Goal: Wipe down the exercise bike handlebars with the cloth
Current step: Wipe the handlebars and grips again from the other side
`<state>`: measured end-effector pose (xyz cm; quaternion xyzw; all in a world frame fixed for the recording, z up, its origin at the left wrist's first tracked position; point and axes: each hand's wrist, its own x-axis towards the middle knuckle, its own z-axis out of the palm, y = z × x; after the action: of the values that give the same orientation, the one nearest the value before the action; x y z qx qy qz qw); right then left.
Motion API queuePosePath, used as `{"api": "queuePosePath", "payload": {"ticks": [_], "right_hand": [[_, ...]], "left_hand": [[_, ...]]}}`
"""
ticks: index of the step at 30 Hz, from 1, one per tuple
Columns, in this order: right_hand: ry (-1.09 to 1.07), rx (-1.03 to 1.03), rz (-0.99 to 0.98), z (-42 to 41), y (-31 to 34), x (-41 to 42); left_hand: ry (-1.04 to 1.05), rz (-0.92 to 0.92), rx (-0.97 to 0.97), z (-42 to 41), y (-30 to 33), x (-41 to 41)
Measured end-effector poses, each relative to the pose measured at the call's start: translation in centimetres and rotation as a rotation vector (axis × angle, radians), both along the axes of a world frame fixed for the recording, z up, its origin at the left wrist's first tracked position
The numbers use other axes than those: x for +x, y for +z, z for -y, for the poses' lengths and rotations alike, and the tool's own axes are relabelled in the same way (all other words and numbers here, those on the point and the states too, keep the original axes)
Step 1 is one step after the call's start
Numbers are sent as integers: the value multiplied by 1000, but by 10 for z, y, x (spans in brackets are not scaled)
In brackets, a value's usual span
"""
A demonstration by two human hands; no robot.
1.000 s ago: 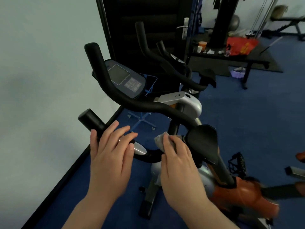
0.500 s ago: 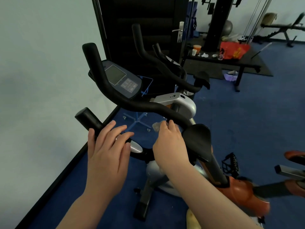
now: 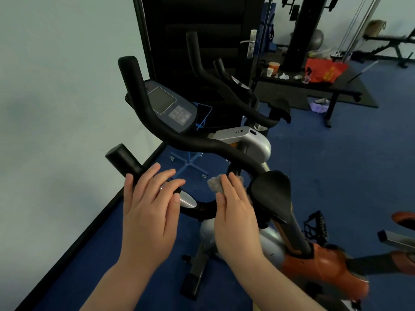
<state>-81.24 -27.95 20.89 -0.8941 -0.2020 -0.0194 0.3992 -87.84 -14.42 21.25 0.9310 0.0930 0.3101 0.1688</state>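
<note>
The exercise bike's black foam handlebars (image 3: 197,145) curve from an upright left horn down toward the black elbow pad (image 3: 270,187). A lower bar with a black grip (image 3: 124,159) and a silver pulse sensor (image 3: 187,200) runs in front of me. My left hand (image 3: 149,212) rests on that lower grip, fingers curled loosely over it. My right hand (image 3: 235,212) presses a small grey cloth (image 3: 214,184) against the lower bar close to the centre post; most of the cloth is hidden under my fingers.
The bike's console (image 3: 170,108) sits behind the bar. A pale wall (image 3: 56,97) is close on the left. A second bike's handlebars (image 3: 224,86) stand behind, by a dark door (image 3: 202,25). A black bench (image 3: 314,85) with a red bag (image 3: 325,69) is at right.
My right hand with the cloth slid up the bar toward the centre post, then came back down a little. My left hand stayed on the lower grip.
</note>
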Motion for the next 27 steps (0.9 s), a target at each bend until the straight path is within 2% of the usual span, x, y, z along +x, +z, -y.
{"api": "queuePosePath", "payload": {"ticks": [6,10,17,22,25,27], "right_hand": [[-48,-13,-48,-9,7,7],[0,-16,-59,-7,5,4],[-22,96,-31,-1,7,7],[173,177,110,-8,13,-33],[317,246,-13,-6,20,-21],[535,185,-104,15,19,-6]], "left_hand": [[3,-7,22,0,0,-1],[6,1,22,0,1,-2],[-25,-28,70,-5,2,-6],[24,1,132,-14,6,-9],[116,38,130,-20,9,-14],[132,57,113,-25,12,-16]]}}
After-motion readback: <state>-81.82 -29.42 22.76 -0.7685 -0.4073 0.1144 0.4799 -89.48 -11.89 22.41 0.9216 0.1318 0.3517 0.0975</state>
